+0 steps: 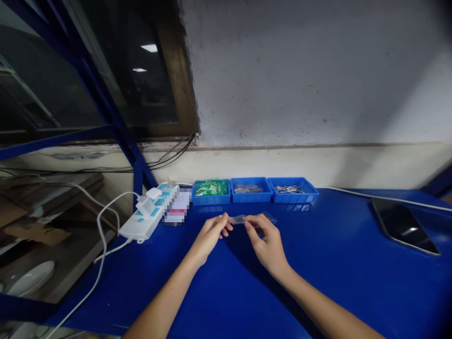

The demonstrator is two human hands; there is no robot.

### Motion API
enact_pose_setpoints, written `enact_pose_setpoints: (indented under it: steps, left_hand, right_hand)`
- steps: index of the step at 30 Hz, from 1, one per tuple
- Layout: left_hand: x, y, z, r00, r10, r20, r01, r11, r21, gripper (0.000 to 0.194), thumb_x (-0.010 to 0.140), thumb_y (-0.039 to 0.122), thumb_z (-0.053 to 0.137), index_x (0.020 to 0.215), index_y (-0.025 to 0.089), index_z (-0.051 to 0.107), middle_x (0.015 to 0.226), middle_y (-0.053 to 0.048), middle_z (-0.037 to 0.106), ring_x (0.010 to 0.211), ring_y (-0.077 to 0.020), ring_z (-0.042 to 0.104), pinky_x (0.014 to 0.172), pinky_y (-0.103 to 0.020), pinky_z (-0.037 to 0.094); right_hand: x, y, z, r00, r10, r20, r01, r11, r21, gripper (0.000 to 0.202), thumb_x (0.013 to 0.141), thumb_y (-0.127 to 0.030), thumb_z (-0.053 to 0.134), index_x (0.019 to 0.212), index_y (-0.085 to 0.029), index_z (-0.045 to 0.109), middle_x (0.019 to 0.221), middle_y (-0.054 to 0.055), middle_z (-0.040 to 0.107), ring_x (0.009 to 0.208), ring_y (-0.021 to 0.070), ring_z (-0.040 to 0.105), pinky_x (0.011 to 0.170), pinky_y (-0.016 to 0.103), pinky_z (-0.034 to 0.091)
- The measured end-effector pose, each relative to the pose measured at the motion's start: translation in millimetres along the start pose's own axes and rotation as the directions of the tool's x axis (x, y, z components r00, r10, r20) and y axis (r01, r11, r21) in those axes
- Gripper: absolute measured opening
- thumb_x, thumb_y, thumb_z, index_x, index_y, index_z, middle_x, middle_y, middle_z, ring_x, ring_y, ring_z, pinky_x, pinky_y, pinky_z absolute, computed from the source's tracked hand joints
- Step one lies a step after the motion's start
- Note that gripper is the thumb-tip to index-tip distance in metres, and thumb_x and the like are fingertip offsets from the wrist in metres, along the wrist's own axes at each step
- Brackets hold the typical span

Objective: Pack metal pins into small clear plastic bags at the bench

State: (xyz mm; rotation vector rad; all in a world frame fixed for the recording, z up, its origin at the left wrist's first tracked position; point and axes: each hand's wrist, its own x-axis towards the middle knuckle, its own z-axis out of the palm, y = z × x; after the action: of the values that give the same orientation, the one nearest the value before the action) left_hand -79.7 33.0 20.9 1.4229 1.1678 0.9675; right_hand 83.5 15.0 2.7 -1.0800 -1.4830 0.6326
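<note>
Above the blue tabletop [332, 278], a small clear plastic strip or bag [237, 219] stretches between my two hands. My left hand [212, 233] pinches its left end between thumb and fingers. The other end is gripped by the thumb and forefinger of my right hand [266, 238]. Just behind the right hand's knuckles lies a crinkled piece of clear plastic [269, 217]; whether it joins the strip I cannot tell. Whatever the strip contains is too small to make out.
Behind my hands three blue bins stand in a row: one with green packets [212, 188], one with clear packets [248, 188], one with thin metal pins or screws [289, 189]. A white power strip [148, 214] and a phone [177, 207] sit left; a dark tablet [404, 226] lies right.
</note>
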Motion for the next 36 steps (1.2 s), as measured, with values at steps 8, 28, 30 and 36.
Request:
enact_pose_setpoints:
  steps: [8,28,30,36]
  left_hand:
    - [4,-6,-2.1,0.982,0.171,-0.082,-0.166,0.984,0.060,0.023,0.083,0.035,0.056,0.088,0.015,0.064,0.082,-0.004,0.066,0.072,-0.0143,0.057,0.067,-0.024,0.043]
    - [0,3,0.5,0.996,-0.091,0.015,0.091,0.996,0.006,0.050,0.089,0.051,0.035,0.075,0.013,0.064,0.064,-0.002,0.057,0.050,-0.0086,0.040,0.050,-0.021,0.031]
    - [0,4,-1.7,0.996,-0.087,0.020,0.088,0.996,-0.028,0.042,0.088,0.048,0.042,0.076,0.013,0.063,0.063,0.000,0.056,0.050,-0.0080,0.040,0.050,-0.020,0.030]
    - [-1,0,0.1,0.956,0.287,-0.065,-0.253,0.916,0.310,0.021,0.088,0.027,0.048,0.092,0.018,0.066,0.085,-0.004,0.064,0.077,-0.0153,0.058,0.070,-0.025,0.044]
  right_hand:
    - [-10,-2,9,0.984,-0.034,0.176,0.042,0.998,-0.043,0.025,0.080,-0.012,0.047,0.091,-0.020,0.067,0.098,0.007,0.059,0.090,0.0189,0.057,0.077,0.031,0.045]
    - [-8,6,6,0.976,-0.097,0.195,0.109,0.992,-0.056,0.023,0.088,-0.025,0.050,0.103,-0.021,0.068,0.083,0.005,0.068,0.069,0.0161,0.059,0.065,0.027,0.045]
    - [-9,6,5,0.965,-0.133,0.227,0.155,0.984,-0.084,0.027,0.088,-0.020,0.048,0.108,-0.023,0.065,0.080,0.005,0.066,0.065,0.0151,0.057,0.062,0.026,0.044]
    - [-5,2,2,0.931,-0.019,0.365,0.026,1.000,-0.014,0.025,0.081,-0.018,0.051,0.100,-0.021,0.066,0.081,0.004,0.056,0.070,0.0150,0.055,0.063,0.027,0.044]
